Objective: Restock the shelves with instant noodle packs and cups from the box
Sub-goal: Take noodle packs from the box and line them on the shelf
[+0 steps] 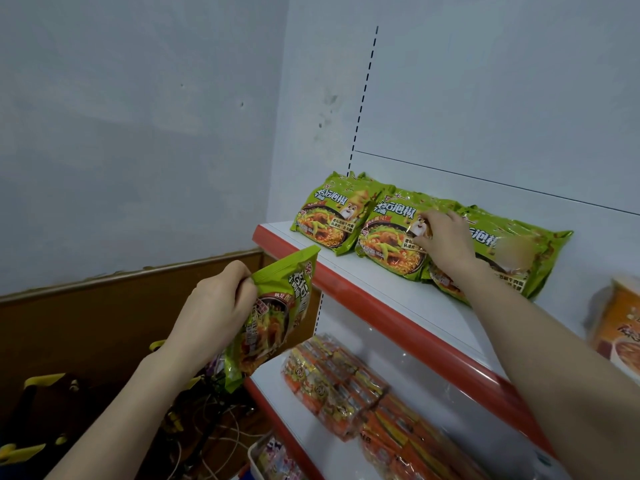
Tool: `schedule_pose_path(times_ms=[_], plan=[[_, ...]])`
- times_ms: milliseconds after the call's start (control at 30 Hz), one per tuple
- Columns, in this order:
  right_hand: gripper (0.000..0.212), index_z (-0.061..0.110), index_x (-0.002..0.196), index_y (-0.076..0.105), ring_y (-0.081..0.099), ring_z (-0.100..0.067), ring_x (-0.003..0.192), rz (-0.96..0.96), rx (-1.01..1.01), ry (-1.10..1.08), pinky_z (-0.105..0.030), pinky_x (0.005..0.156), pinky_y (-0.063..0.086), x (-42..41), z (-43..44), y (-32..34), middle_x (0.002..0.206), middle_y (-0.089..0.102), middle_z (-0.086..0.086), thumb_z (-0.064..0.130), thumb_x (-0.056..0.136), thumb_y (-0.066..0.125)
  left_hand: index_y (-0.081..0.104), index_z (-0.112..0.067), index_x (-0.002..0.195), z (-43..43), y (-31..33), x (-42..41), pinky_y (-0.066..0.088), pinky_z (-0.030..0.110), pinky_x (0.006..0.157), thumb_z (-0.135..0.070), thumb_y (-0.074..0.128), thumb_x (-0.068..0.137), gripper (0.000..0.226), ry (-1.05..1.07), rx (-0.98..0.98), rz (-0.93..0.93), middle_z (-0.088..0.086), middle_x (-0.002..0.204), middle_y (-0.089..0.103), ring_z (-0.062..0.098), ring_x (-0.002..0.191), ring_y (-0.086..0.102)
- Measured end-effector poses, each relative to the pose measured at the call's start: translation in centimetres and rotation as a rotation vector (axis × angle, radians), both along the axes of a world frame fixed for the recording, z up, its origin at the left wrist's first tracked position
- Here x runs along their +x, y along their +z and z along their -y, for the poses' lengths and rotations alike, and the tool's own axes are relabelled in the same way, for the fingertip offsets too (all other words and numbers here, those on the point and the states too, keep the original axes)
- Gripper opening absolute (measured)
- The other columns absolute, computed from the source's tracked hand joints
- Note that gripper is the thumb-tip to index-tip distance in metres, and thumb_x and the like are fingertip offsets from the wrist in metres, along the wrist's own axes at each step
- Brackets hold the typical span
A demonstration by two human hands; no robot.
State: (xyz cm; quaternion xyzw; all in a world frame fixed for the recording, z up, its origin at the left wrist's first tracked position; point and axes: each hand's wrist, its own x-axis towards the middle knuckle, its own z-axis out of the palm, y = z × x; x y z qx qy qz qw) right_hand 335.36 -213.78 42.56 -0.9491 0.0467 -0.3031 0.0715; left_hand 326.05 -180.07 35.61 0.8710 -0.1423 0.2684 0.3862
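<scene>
- Nearest, lower left: left hand (214,306) on a bare forearm, fingers curled tight round the upper left edge of the held green pack (273,306), gripping it in the air, tilted, just off the left end of the upper shelf (363,282) and below its red front lip.
- Under and behind that hand: dim floor with tangled cables (239,433) and yellow-and-black shapes too dark to name; brown wall panel (86,313) beyond.
- Leaning back in a row on the upper shelf: left green pack (325,216), then middle green pack (384,244) overlapping its right edge, then right green pack (512,251), partly blurred.
- Right hand (443,240) reaching in over the shelf lip, fingers bent over the top right of the middle green pack, thumb pressed on its front, pinching it; hand and forearm covering the seam between the middle and right packs.
- Lower shelf (301,441): orange packs (346,386) lying in overlapping rows, blurrier toward the right.
- Far right edge, seemingly on the upper shelf: orange noodle cup (620,323), blurred and cut off by the frame.
</scene>
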Motion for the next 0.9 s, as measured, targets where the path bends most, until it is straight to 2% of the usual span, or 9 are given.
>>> schedule_pose_path(times_ms=[167,333,433,500,567,600,700,800,900], plan=[[0.049,0.012,0.133,0.045,0.024,-0.032,0.139,-0.012,0.041,-0.047,-0.048,0.107,0.030,0.3,0.0,-0.3,0.139,0.048,-0.013,0.022,0.088,0.061,0.052,-0.010,0.082,-0.3,-0.2,0.0,0.035,0.041,0.049,-0.014,0.044,0.094,0.015,-0.007,-0.007,0.011,0.009,0.060,0.055,0.025,0.052,0.049],[0.044,0.013,0.131,0.044,0.025,-0.034,0.138,-0.105,-0.095,-0.118,-0.053,0.113,0.019,0.7,0.0,-0.3,0.137,0.048,-0.015,0.030,0.091,0.054,0.051,-0.012,0.081,-0.2,-0.1,0.0,0.029,0.034,0.048,-0.015,0.043,0.095,0.017,-0.042,-0.033,0.007,0.006,0.057,0.051,0.015,0.047,0.040],[0.046,0.016,0.135,0.040,0.015,-0.035,0.142,-0.183,-0.147,-0.172,-0.060,0.112,0.012,0.9,-0.5,-0.3,0.150,0.030,-0.012,0.033,0.093,0.049,0.047,-0.020,0.075,-0.4,0.2,0.0,0.031,0.034,0.050,-0.015,0.043,0.094,0.020,-0.073,-0.037,0.012,0.004,0.058,0.051,0.016,0.049,0.042],[0.052,0.018,0.142,0.032,0.012,-0.035,0.142,-0.139,-0.160,-0.181,-0.059,0.112,0.012,0.7,-1.0,-0.1,0.155,0.019,-0.009,0.033,0.094,0.046,0.044,-0.024,0.071,-0.4,0.6,0.0,0.030,0.031,0.050,-0.013,0.044,0.094,0.025,-0.096,-0.043,0.020,0.001,0.056,0.048,0.015,0.051,0.042],[0.047,0.013,0.139,0.038,0.024,-0.031,0.139,0.045,-0.060,-0.028,-0.052,0.114,0.019,-0.1,-2.4,0.2,0.150,0.030,-0.011,0.029,0.095,0.046,0.044,-0.023,0.070,-0.4,1.1,0.2,0.027,0.024,0.049,-0.012,0.043,0.094,0.026,-0.117,-0.057,0.025,-0.002,0.055,0.045,0.011,0.050,0.039],[0.042,0.011,0.134,0.046,0.034,-0.028,0.134,0.109,0.092,0.114,-0.047,0.112,0.026,-0.9,-3.5,0.6,0.143,0.042,-0.012,0.027,0.095,0.047,0.045,-0.020,0.071,-0.5,1.3,0.4,0.026,0.022,0.048,-0.012,0.043,0.094,0.025,-0.129,-0.061,0.028,-0.001,0.055,0.044,0.010,0.050,0.038],[0.025,0.014,0.109,0.065,0.061,-0.013,0.103,0.033,0.549,0.556,-0.032,0.092,0.049,-4.7,-7.5,1.8,0.107,0.067,-0.002,0.027,0.093,0.052,0.052,-0.009,0.078,-0.5,2.0,0.9,0.028,0.021,0.049,-0.012,0.043,0.096,0.020,-0.160,-0.049,0.048,0.003,0.059,0.047,0.014,0.053,0.040],[0.021,0.023,0.105,0.063,0.062,0.010,0.087,-0.241,0.544,0.783,-0.010,0.077,0.048,-7.5,-10.1,2.0,0.098,0.066,0.014,0.020,0.084,0.064,0.053,-0.003,0.081,-0.2,2.6,1.2,0.029,0.019,0.050,-0.012,0.042,0.096,0.020,-0.186,-0.029,0.068,0.006,0.062,0.050,0.013,0.055,0.042],[0.030,0.029,0.100,0.061,0.066,-0.006,0.090,-0.314,0.486,0.782,-0.024,0.085,0.053,-7.9,-10.7,1.1,0.096,0.069,0.005,0.015,0.076,0.073,0.051,-0.008,0.076,0.5,3.3,1.4,0.031,0.017,0.052,-0.010,0.043,0.095,0.021,-0.212,-0.052,0.082,0.002,0.062,0.050,0.010,0.058,0.044]])
